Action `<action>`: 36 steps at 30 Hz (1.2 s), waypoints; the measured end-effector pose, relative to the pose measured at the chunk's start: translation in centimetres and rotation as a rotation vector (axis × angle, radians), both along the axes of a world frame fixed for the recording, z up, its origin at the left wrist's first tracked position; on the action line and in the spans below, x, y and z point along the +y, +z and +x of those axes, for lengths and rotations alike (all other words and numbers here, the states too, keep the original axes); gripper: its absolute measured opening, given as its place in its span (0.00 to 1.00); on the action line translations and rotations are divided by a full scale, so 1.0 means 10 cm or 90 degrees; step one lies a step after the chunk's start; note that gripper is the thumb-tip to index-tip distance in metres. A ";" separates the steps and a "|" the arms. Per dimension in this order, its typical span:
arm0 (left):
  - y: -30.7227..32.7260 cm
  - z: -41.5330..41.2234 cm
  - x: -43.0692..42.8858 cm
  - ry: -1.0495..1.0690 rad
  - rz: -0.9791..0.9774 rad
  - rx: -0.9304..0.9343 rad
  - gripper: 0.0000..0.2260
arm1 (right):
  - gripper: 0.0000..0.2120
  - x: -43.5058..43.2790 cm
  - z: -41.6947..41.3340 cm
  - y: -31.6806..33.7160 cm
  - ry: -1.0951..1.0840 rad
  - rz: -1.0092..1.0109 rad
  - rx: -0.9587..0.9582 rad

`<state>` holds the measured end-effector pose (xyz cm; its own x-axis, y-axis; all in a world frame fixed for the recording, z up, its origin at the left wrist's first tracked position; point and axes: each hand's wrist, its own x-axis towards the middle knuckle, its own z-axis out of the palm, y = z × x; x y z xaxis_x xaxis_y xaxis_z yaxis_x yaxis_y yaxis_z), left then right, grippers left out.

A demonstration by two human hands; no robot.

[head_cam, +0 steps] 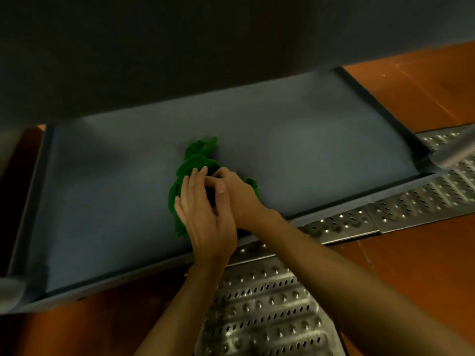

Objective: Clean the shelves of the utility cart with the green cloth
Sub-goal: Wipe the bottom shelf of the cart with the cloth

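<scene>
Where it lies bunched mid-shelf (308,140) near the front lip, green cloth (195,160): judged soft, light, limp; best gathered at its crumpled middle, right hand (240,195) curled into it, left hand (205,222) flat-fingered on top.

Entry: counts only, lower level of the cart.

- Cloths: 1. A single green cloth (195,160), crumpled in one piece.
- Hands: 2, the left hand (205,219) and the right hand (240,195).
- Bare forearms: 2.
- Grey rimmed shelf (308,140): 1 seen from above.
- Overhead: 1 dark panel (180,47). It is possibly a second shelf seen from below, which cannot be confirmed.
- Round metal posts: 2, a right post (452,152) and a left post (10,291), one at each near corner.
- Perforated floor plates (257,304): at least 3 sections by the visible seams. The full count cannot be determined because the plates run out of view.
</scene>
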<state>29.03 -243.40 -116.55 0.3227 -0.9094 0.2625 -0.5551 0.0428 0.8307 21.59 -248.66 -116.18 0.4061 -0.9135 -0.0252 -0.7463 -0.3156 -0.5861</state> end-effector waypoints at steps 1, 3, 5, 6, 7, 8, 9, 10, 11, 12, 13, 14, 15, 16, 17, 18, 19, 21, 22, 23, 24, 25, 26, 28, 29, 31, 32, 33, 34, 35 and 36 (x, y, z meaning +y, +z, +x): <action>0.04 0.04 0.03 0.017 0.022 0.021 0.28 | 0.17 0.02 -0.01 0.04 -0.002 0.026 -0.016; 0.15 0.14 0.10 0.045 0.063 0.069 0.30 | 0.17 0.13 -0.02 0.21 -0.067 0.085 -0.066; 0.33 0.25 0.22 0.047 0.093 0.132 0.30 | 0.24 0.28 -0.01 0.44 -0.118 0.127 -0.097; 0.46 0.31 0.30 0.048 0.114 0.164 0.30 | 0.28 0.37 -0.01 0.58 -0.118 0.154 -0.107; 0.60 0.36 0.37 0.052 0.143 0.189 0.28 | 0.30 0.46 0.00 0.74 -0.110 0.186 -0.125; 0.76 0.41 0.45 0.060 0.180 0.203 0.26 | 0.31 0.55 0.01 0.91 -0.098 0.218 -0.141; 0.93 0.46 0.53 0.071 0.220 0.211 0.25 | 0.29 0.64 0.02 1.09 -0.086 0.242 -0.149; 1.10 0.50 0.61 0.081 0.256 0.216 0.23 | 0.26 0.72 0.03 1.27 -0.072 0.252 -0.138; 1.28 0.55 0.70 0.088 0.282 0.220 0.21 | 0.21 0.81 0.05 1.44 -0.057 0.243 -0.111; 1.46 0.60 0.80 0.086 0.299 0.222 0.19 | 0.18 0.90 0.07 1.63 -0.040 0.229 -0.082; 1.65 0.63 0.90 0.076 0.314 0.220 0.16 | 0.17 1.00 0.09 1.83 -0.032 0.218 -0.061; 1.83 0.67 1.01 0.063 0.332 0.214 0.15 | 0.16 1.11 0.11 2.03 -0.033 0.212 -0.052; 2.02 0.71 1.12 0.049 0.354 0.205 0.15 | 0.16 1.21 0.13 2.24 -0.037 0.211 -0.056; 2.20 0.75 1.23 0.031 0.376 0.195 0.17 | 0.17 1.30 0.15 2.44 -0.036 0.215 -0.066; 2.39 0.79 1.35 0.008 0.391 0.180 0.19 | 0.18 1.40 0.16 2.66 -0.029 0.221 -0.078; 2.57 0.83 1.46 -0.020 0.399 0.159 0.22 | 0.19 1.49 0.17 2.88 -0.021 0.233 -0.087; 2.76 0.87 1.57 -0.048 0.408 0.133 0.24 | 0.20 1.56 0.17 3.11 -0.015 0.245 -0.098; 3.15 0.94 1.78 -0.083 0.430 0.095 0.27 | 0.20 1.68 0.17 3.61 -0.006 0.239 -0.132; 3.35 0.97 1.87 -0.092 0.443 0.085 0.28 | 0.20 1.73 0.17 3.88 -0.009 0.229 -0.159; 3.55 1.01 1.96 -0.097 0.448 0.079 0.30 | 0.19 1.77 0.17 4.16 -0.019 0.222 -0.188; 3.74 1.04 2.06 -0.098 0.446 0.077 0.31 | 0.19 1.80 0.16 4.46 -0.031 0.223 -0.214; 3.94 1.06 2.14 -0.096 0.442 0.078 0.32 | 0.19 1.82 0.15 4.78 -0.039 0.230 -0.236; 4.14 1.07 2.23 -0.090 0.439 0.082 0.34 | 0.19 1.84 0.14 5.10 -0.037 0.244 -0.254; 4.56 1.08 2.37 -0.076 0.422 0.101 0.39 | 0.20 1.88 0.11 5.71 0.005 0.270 -0.261; 4.78 1.08 2.42 -0.071 0.409 0.112 0.41 | 0.21 1.90 0.09 6.00 0.036 0.274 -0.253; 5.22 1.07 2.50 -0.059 0.378 0.121 0.41 | 0.23 1.92 0.08 6.52 0.099 0.276 -0.244; 5.42 1.06 2.53 -0.053 0.365 0.123 0.40 | 0.23 1.92 0.08 6.75 0.129 0.278 -0.242; 5.61 1.06 2.56 -0.041 0.357 0.126 0.38 | 0.23 1.93 0.08 6.97 0.159 0.278 -0.239; 5.80 1.05 2.60 -0.022 0.353 0.131 0.36 | 0.24 1.94 0.10 7.16 0.190 0.275 -0.234; 6.00 1.06 2.64 -0.002 0.353 0.135 0.34 | 0.24 1.95 0.12 7.35 0.221 0.273 -0.229; 6.17 1.07 2.70 0.018 0.357 0.150 0.32 | 0.24 1.97 0.14 7.52 0.253 0.270 -0.223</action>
<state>39.72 -216.42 -54.83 0.3398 -0.8785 -0.3358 -0.3478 -0.4491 0.8230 23.03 -228.96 -41.01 0.7580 -0.6336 -0.1549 -0.3655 -0.2159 -0.9054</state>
